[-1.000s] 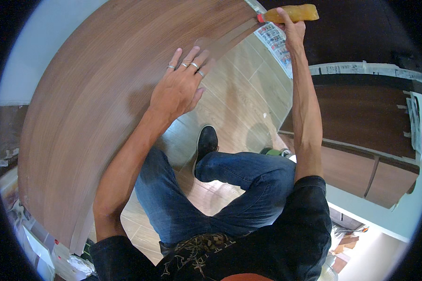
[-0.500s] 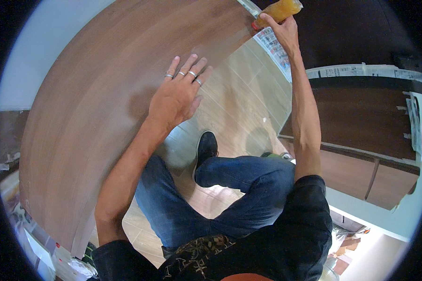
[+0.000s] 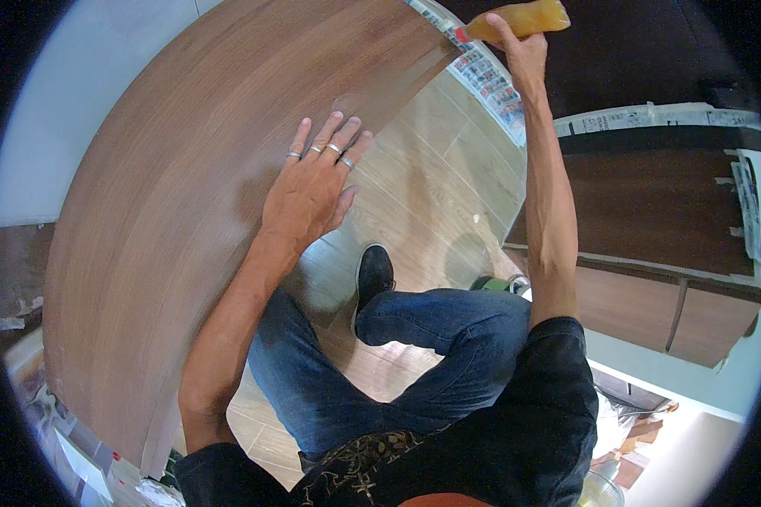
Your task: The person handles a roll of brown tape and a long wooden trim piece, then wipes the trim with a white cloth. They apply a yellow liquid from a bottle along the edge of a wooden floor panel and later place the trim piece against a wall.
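Sealant-style tube [image 3: 520, 19], amber and translucent with a red tip, sits at one o'clock in the head view, wrapped in the right hand [image 3: 524, 52] at full reach — the red nozzle pointing toward eleven o'clock and touching, or all but touching, the upper edge of the big brown wood-grain panel [image 3: 169, 211]. The right grip is closed round the tube's body, fingers curled over it, thumb hidden beneath. The left hand [image 3: 313, 190] lies flat on the panel near its lower edge, at about eleven o'clock from the picture's middle: fingers spread, palm pressed down, pinching nothing, four silver rings showing. Against the picture from a second earlier, the tube has slid leftward along the panel's edge while the arm stayed stretched out; half a second ago it stood a little higher and steeper. That travel reads as a bead or line being run along the edge, with the nozzle now nearer the newspaper strip [image 3: 486, 76] taped beside it — a judgement, since no bead can be made out. The left hand has barely shifted across all three pictures, holding the panel steady. Below, a knee in blue jeans [image 3: 448, 325] and a black shoe [image 3: 374, 275] rest on the pale plank floor [image 3: 423, 194], and dark cabinet fronts [image 3: 651, 220] stand at three o'clock.
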